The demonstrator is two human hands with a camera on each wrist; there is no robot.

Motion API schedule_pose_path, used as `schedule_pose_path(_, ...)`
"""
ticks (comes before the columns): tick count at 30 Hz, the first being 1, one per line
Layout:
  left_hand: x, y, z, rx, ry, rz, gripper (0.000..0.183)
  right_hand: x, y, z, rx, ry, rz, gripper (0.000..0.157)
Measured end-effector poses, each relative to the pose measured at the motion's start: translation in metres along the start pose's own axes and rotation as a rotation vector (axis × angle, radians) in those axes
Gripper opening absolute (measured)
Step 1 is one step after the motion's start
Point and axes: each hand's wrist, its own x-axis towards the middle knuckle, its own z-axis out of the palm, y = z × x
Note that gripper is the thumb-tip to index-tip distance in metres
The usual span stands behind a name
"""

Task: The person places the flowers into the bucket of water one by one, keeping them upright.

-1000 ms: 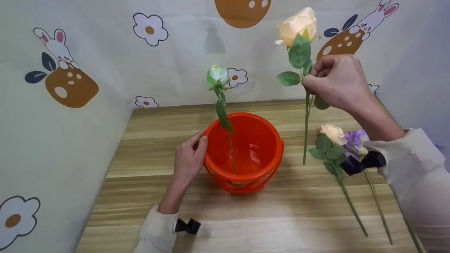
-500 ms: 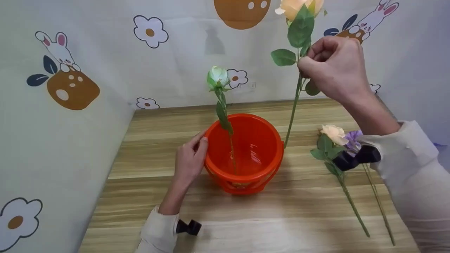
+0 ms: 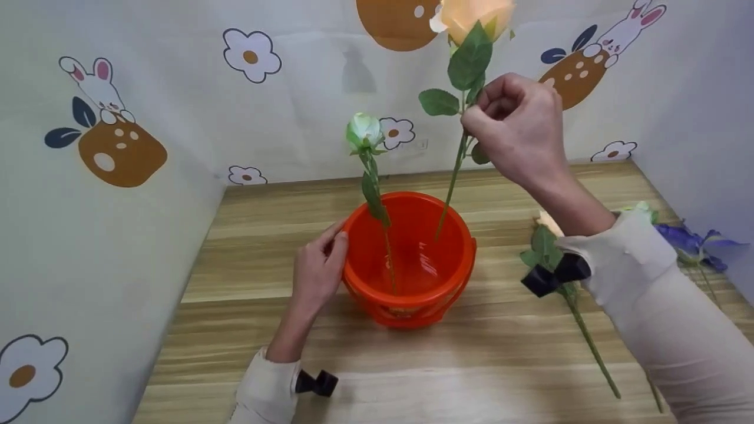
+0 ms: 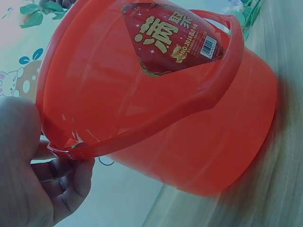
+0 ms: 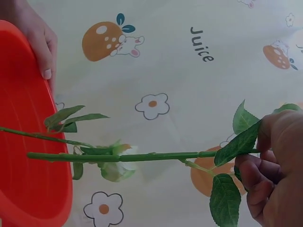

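Observation:
My left hand holds the left side of an orange-red plastic bucket; in the left wrist view its fingers curl at the rim and handle. A pale green-white artificial rose stands in the bucket, leaning on the far left rim. Above and right of the bucket, my right hand pinches the stem of a peach artificial rose between thumb and fingers. That stem hangs nearly upright, slightly slanted, its lower end over the bucket's mouth. The blossom is partly cut off by the top of the head view.
On the wooden table, right of the bucket, lies another peach rose, partly behind the right sleeve. Farther right are a purple flower and a pale green one. Patterned cloth walls close off the back and sides.
My right hand has risen, then moved left and slightly down, bringing the peach rose from right of the bucket to over its mouth. The left hand and bucket have stayed in place.

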Motion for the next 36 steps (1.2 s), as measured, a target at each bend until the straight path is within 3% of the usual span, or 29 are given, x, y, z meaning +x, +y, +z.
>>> schedule_pose_path(21, 0.000, 0.000, 0.001, 0.026, 0.035, 0.054, 0.039, -0.029, 0.036, 0.066, -0.059, -0.144, 0.003, 0.009)
schedule_pose_path(36, 0.000, -0.001, 0.001, 0.004, 0.024, 0.031, 0.039, -0.043, 0.059, 0.097, -0.248, -0.227, 0.127, 0.011)
